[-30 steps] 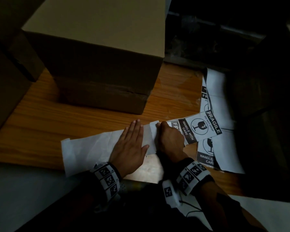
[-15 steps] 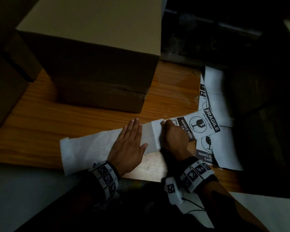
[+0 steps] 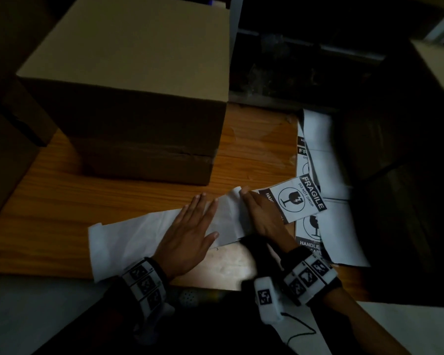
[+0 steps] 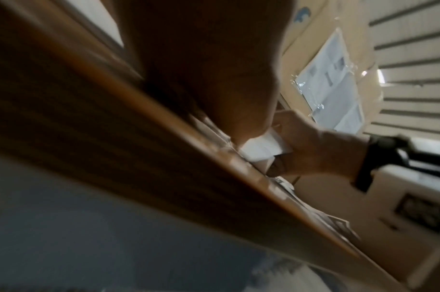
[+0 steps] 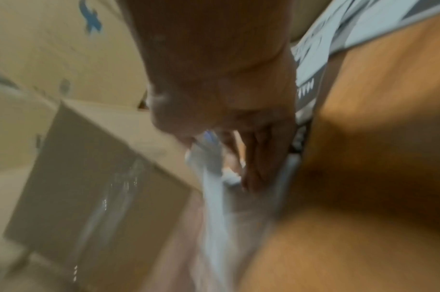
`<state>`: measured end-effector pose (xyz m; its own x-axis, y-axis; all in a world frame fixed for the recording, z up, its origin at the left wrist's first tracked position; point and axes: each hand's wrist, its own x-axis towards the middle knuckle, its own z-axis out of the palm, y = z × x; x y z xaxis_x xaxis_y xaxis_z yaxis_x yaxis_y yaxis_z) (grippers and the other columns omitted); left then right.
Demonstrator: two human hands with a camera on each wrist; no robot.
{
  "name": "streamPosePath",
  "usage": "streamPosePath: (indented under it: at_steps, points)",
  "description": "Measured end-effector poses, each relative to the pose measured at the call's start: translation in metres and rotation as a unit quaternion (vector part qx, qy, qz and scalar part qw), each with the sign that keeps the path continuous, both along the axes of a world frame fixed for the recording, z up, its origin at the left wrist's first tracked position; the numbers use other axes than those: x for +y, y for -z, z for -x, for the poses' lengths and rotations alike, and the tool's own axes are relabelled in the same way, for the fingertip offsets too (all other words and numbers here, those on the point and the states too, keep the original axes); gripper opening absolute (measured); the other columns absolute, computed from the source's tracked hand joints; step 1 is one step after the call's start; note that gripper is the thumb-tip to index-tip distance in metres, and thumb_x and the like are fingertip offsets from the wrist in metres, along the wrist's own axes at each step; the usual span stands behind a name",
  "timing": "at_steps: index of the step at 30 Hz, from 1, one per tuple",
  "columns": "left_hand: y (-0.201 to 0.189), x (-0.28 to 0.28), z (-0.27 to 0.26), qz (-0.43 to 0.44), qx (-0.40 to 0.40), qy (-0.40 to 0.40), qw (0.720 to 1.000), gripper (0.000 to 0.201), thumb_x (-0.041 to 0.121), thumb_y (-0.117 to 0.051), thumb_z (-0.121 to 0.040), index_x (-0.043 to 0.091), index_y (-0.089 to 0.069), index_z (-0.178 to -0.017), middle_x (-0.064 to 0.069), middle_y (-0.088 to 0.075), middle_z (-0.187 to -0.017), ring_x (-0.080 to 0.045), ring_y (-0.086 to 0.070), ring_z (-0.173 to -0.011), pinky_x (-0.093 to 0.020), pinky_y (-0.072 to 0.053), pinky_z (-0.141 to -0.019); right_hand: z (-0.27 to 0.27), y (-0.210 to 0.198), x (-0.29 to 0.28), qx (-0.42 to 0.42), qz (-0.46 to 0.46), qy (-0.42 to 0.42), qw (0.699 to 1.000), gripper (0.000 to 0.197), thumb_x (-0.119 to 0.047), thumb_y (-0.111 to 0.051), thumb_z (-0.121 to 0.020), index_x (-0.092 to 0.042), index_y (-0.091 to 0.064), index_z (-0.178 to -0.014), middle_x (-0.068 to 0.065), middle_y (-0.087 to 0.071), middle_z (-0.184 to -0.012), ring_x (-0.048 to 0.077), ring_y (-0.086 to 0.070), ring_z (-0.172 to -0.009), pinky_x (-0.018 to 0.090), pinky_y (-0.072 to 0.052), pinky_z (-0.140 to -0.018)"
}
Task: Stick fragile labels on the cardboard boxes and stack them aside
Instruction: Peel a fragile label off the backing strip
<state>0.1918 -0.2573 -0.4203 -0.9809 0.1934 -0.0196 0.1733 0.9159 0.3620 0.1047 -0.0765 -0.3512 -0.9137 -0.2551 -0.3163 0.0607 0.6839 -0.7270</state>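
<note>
wooden table (image 3: 62, 201), cardboard box (image 3: 144, 103), label sheets (image 3: 318, 139)

Cardboard box (image 3: 144, 103) blocks ahead (bare table (image 3: 254, 149) btwn).

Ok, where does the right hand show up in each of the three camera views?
Head: right hand, low centre, pinching the white backing strip beside the fragile label.
Left wrist: right of centre, gripping white paper above the table edge.
Right wrist: top centre, its fingers pointing down.
Shared landmark: the wooden table.
</note>
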Motion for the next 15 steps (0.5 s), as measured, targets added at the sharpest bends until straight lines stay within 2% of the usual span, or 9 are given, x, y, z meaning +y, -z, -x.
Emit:
streamPosePath:
  at_steps: [2,4,6,8,9,10,12,13,15]
  points:
    - [0.001,-0.004,-0.002,0.036,0.0,0.006,0.999,0.068,0.052,-0.022,-0.097,0.021,-0.009,-0.157,-0.011,-0.001,-0.163,-0.022,0.001,-0.15,-0.031,0.005,-0.119,0.006,-0.003,0.005,-0.035,0.029,0.029,0.999,0.062,-0.076,-0.052,-0.078,-0.018,-0.069,-0.092,-0.002,-0.071,-0.091,0.02,-0.066,-0.086,0.042,-0.053,-0.084]
    - [0.001,-0.008,-0.003,0.045,0.005,0.011,0.999,0.067,0.05,-0.026,-0.097,0.019,-0.017,-0.156,-0.013,-0.008,-0.163,-0.026,-0.007,-0.15,-0.036,-0.004,-0.119,0.012,-0.002,0.013,-0.083,0.081,0.061,0.991,0.069,-0.072,-0.065,-0.061,-0.009,-0.068,-0.087,0.006,-0.072,-0.08,0.025,-0.07,-0.08,0.049,-0.057,-0.084]
    - [0.002,-0.01,-0.003,0.044,0.001,0.013,0.999,0.066,0.05,-0.028,-0.097,0.018,-0.019,-0.155,-0.014,-0.011,-0.162,-0.027,-0.012,-0.149,-0.036,-0.007,-0.118,0.016,-0.002,0.02,-0.155,0.143,0.076,0.974,0.063,-0.062,-0.067,-0.072,-0.001,-0.067,-0.091,0.019,-0.068,-0.078,0.032,-0.068,-0.073,0.047,-0.058,-0.075]
    - [0.0,-0.011,-0.003,0.053,-0.008,-0.001,0.999,0.067,0.052,-0.025,-0.098,0.015,-0.023,-0.154,-0.015,-0.015,-0.161,-0.028,-0.015,-0.148,-0.037,-0.007,-0.118,0.019,-0.002,0.024,-0.243,0.236,0.15,0.929,0.048,-0.049,-0.062,-0.089,-0.001,-0.066,-0.088,0.019,-0.063,-0.073,0.032,-0.061,-0.066,0.037,-0.05,-0.063]
    - [0.0,-0.013,-0.004,0.058,-0.012,-0.008,0.998,0.068,0.053,-0.023,-0.098,0.014,-0.024,-0.154,-0.015,-0.015,-0.161,-0.028,-0.015,-0.148,-0.037,-0.007,-0.118,0.021,0.0,0.026,-0.246,0.262,0.185,0.914,0.041,-0.041,-0.061,-0.092,-0.002,-0.066,-0.085,0.017,-0.062,-0.072,0.03,-0.059,-0.066,0.036,-0.047,-0.062]
    - [0.001,-0.014,-0.004,0.055,-0.014,-0.012,0.998,0.07,0.054,-0.022,-0.097,0.013,-0.023,-0.154,-0.014,-0.013,-0.161,-0.027,-0.012,-0.149,-0.037,-0.005,-0.118,0.023,0.003,0.028,-0.206,0.247,0.195,0.926,0.032,-0.032,-0.061,-0.094,-0.004,-0.068,-0.081,0.014,-0.064,-0.071,0.03,-0.06,-0.069,0.036,-0.048,-0.064]
    - [0.004,-0.018,-0.005,0.014,-0.011,-0.016,1.0,0.073,0.057,-0.024,-0.096,0.013,-0.021,-0.155,-0.008,-0.006,-0.163,-0.022,-0.003,-0.151,-0.038,-0.003,-0.121,0.025,0.012,0.032,-0.062,0.128,0.13,0.981,0.016,-0.019,-0.061,-0.092,-0.014,-0.069,-0.079,0.006,-0.071,-0.078,0.027,-0.067,-0.076,0.038,-0.054,-0.072]
    - [0.003,-0.02,-0.005,-0.02,-0.007,-0.023,1.0,0.075,0.058,-0.028,-0.094,0.014,-0.021,-0.155,-0.005,-0.005,-0.163,-0.019,0.0,-0.151,-0.04,-0.004,-0.122,0.024,0.015,0.033,-0.006,0.066,0.074,0.995,0.013,-0.02,-0.061,-0.09,-0.019,-0.068,-0.079,0.002,-0.072,-0.08,0.023,-0.069,-0.078,0.037,-0.056,-0.075]
    - [-0.009,-0.021,-0.007,-0.087,0.019,-0.039,0.995,0.075,0.057,-0.038,-0.091,0.016,-0.028,-0.153,0.0,-0.013,-0.162,-0.013,-0.002,-0.151,-0.045,-0.005,-0.122,0.016,0.018,0.029,0.048,-0.041,-0.029,0.998,0.01,-0.026,-0.062,-0.089,-0.022,-0.067,-0.082,-0.001,-0.071,-0.083,0.017,-0.067,-0.078,0.033,-0.053,-0.073]
